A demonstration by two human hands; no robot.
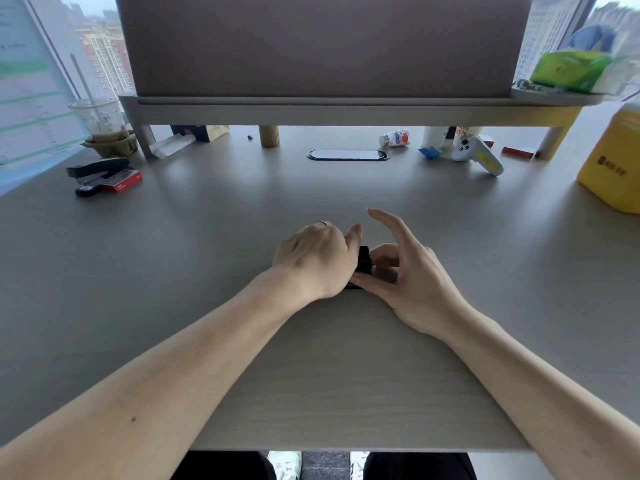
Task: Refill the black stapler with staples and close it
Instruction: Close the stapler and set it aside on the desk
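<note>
Forearms: bare, no sleeves in view.
Left hand (313, 259): thin ring (325, 223) on one finger.
Right hand (412, 271): no jewellery visible.
Legs: black trousers (221, 465).
Feet: white shoes (285, 464).

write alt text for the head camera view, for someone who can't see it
Both hands, left hand and right hand, close around a small black stapler on a grey desk. A second stapler and a red staple box lie far left.

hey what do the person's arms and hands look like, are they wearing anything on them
Both forearms are bare, with no sleeves, gloves or watch in view. The left hand wears a thin ring on one finger; the right hand shows no jewellery.
</note>
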